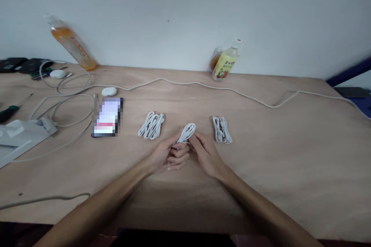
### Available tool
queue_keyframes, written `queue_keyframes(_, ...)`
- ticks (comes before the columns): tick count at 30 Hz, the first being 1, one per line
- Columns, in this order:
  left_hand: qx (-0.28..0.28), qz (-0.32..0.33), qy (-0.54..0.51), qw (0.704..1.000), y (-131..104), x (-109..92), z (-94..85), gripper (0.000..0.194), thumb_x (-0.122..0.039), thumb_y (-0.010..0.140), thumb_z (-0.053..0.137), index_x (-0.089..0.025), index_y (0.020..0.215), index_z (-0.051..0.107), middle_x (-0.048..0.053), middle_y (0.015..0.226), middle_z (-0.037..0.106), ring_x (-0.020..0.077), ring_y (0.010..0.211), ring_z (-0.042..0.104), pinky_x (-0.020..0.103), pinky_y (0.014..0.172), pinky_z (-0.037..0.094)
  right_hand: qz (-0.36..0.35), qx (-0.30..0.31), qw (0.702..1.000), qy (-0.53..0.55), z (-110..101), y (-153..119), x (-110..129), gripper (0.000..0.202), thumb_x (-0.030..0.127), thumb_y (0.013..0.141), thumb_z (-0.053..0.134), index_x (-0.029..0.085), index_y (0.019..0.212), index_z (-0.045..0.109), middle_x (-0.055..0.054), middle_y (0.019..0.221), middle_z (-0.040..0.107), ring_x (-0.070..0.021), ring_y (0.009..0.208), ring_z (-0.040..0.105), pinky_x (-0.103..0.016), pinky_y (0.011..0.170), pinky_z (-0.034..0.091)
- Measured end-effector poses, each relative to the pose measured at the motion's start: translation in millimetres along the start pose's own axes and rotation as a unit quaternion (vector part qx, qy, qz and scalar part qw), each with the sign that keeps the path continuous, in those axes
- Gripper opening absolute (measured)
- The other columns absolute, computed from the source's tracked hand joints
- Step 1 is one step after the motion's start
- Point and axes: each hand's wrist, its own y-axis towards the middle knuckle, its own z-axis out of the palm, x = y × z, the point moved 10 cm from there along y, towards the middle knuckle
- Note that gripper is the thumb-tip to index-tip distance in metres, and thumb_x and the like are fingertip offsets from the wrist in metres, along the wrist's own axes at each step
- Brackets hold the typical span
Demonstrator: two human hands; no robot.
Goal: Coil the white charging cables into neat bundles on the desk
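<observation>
Item, held: one coiled white cable (187, 133), gathered into narrow upright loops above the desk (290, 162), near the middle of the view. Left hand (162, 158): closed on the lower end of the coil, fingers curled beneath. Right hand (208, 156): drawn in beside it, thumb and forefinger pinched at the coil's lower right side; the tips are partly hidden. The hands are together, with a thin strand showing between them.

Item, on the desk, left of the hands: a white cable bundle (151, 126), loops lying flat. Item, right of the hands: a second, smaller white cable bundle (222, 130).

Item, farther left: a smartphone (107, 117), screen lit and blurred, with a white earbud case (109, 92) just beyond it. Item: a long white cable (199, 83), loose, crossing behind the bundles.

Item, at the wall (145, 15): a bottle of orange drink (69, 44) and a yellow-labelled bottle (225, 63), both leaning.

Condition notes, by judgement: the loops could spring open if the left hand slackens; a hard pull on the thin strand could skew or kink them; a loose end might snag between fingers; a wide elbow swing could disturb either bundle.
</observation>
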Motion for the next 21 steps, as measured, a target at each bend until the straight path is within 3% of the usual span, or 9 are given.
queue_keyframes(6, -0.025, 0.048, 0.087, 0.995, 2.5, -5.2, -0.4, 0.067, -0.074, 0.097, 0.064, -0.026, 0.063, 0.032, -0.013, 0.048, 0.019, 0.0069, 0.036, 0.015, 0.020, 0.031, 0.024, 0.073, -0.008, 0.994, 0.077, 3.4, -1.1, -24.9, 0.059, 0.073, 0.090, 0.070, 0.025, 0.063, 0.050, 0.006, 0.056, 0.038, -0.0129, 0.051, 0.031, -0.027, 0.047, 0.027)
queue_keyframes(12, -0.077, 0.064, 0.162, 0.982, 1.8, -9.6, -10.0, 0.071, -0.080, 0.093, 0.063, -0.026, 0.059, 0.032, -0.012, 0.048, 0.021, 0.0071, 0.037, 0.021, 0.021, 0.033, 0.027, 0.080, 0.012, 0.995, 0.057, 2.3, 0.0, -26.0, 0.065, 0.076, 0.089, 0.069, 0.024, 0.054, 0.050, 0.005, 0.046, 0.041, -0.0113, 0.044, 0.035, -0.026, 0.044, 0.027)
queue_keyframes(17, -0.099, 0.084, 0.186, 0.974, 4.2, -13.1, -17.9, 0.072, -0.086, 0.089, 0.062, -0.027, 0.060, 0.033, -0.011, 0.049, 0.022, 0.0075, 0.037, 0.022, 0.023, 0.034, 0.031, 0.101, -0.016, 0.987, 0.124, 1.5, 0.2, -29.8, 0.057, 0.072, 0.082, 0.080, 0.024, 0.062, 0.055, 0.009, 0.049, 0.039, -0.0098, 0.042, 0.030, -0.024, 0.040, 0.027)
queue_keyframes(21, -0.139, 0.112, 0.226, 0.958, 3.4, -17.1, -24.5, 0.071, -0.087, 0.092, 0.058, -0.023, 0.063, 0.047, -0.007, 0.053, 0.037, 0.0115, 0.043, 0.037, 0.026, 0.040, 0.041, 0.101, -0.030, 0.981, 0.162, 1.2, 0.3, -28.8, 0.054, 0.069, 0.081, 0.082, 0.023, 0.064, 0.057, 0.009, 0.051, 0.042, -0.0084, 0.042, 0.028, -0.023, 0.039, 0.025)
